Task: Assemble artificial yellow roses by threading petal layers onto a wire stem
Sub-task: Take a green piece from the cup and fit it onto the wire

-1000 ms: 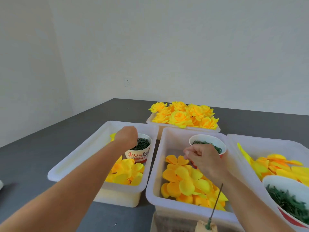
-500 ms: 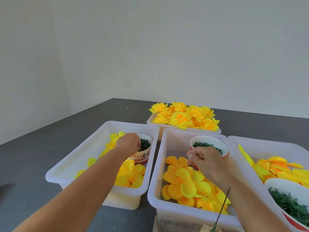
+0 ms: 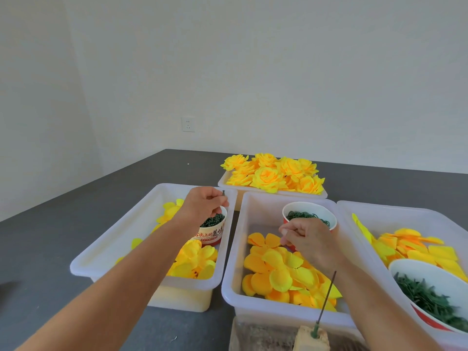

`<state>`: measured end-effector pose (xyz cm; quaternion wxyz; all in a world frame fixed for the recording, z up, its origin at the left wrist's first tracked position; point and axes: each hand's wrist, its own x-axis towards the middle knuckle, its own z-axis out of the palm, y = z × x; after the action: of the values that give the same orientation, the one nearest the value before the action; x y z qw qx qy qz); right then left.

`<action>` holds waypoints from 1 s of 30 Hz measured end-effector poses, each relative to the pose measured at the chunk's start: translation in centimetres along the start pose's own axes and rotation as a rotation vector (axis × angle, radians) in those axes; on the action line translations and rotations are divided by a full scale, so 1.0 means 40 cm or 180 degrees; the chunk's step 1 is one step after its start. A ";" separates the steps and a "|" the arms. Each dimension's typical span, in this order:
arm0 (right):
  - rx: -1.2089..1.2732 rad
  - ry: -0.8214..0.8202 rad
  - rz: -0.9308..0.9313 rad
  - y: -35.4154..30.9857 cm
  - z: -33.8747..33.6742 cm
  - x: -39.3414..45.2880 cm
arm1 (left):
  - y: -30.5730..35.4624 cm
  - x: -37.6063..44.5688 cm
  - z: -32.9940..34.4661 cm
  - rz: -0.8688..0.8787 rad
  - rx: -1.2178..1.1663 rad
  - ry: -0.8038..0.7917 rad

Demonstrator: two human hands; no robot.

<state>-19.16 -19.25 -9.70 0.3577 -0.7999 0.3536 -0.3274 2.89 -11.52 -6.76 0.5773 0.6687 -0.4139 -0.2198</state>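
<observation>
The right hand (image 3: 307,240) hides its fingertips' contents (too small to tell); the frame's edge crops the red bowl (image 3: 430,297).

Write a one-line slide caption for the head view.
Left hand pinches a small green piece above its cup; right hand hovers over yellow petals.

Single head cam, facing fwd and down, close over table (image 3: 63,224)

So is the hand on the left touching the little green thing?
Touching. The head view shows the left hand pinching a small dark green piece at its fingertips, lifted above the paper cup.
</observation>
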 end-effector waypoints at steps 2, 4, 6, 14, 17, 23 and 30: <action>0.0273 0.0031 0.0080 -0.011 -0.003 -0.004 | 0.029 -0.043 0.006 0.0041 -0.0398 -0.0322; 0.0653 0.0121 0.0142 -0.032 -0.018 -0.010 | 0.062 -0.085 0.015 0.0140 -0.0574 -0.0572; 0.0841 0.0237 0.0020 -0.066 -0.047 -0.020 | 0.094 -0.123 0.029 0.0248 -0.0620 -0.0708; 0.1581 0.0100 -0.0439 -0.194 -0.109 -0.125 | 0.196 -0.233 0.115 0.0689 -0.0520 -0.1070; 0.1734 0.0328 -0.0413 -0.206 -0.118 -0.150 | 0.222 -0.259 0.133 0.0910 -0.0328 -0.1071; 0.1481 0.0556 -0.0705 -0.243 -0.133 -0.181 | 0.252 -0.298 0.140 0.1333 0.0127 -0.0806; 0.1380 0.0647 -0.0806 -0.272 -0.171 -0.213 | 0.265 -0.342 0.120 0.1283 -0.0071 -0.0765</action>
<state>-25.42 -9.38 0.38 0.4395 -0.7055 0.2065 -0.5162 -11.66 -3.22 -0.30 0.5634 0.5351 -0.6024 -0.1826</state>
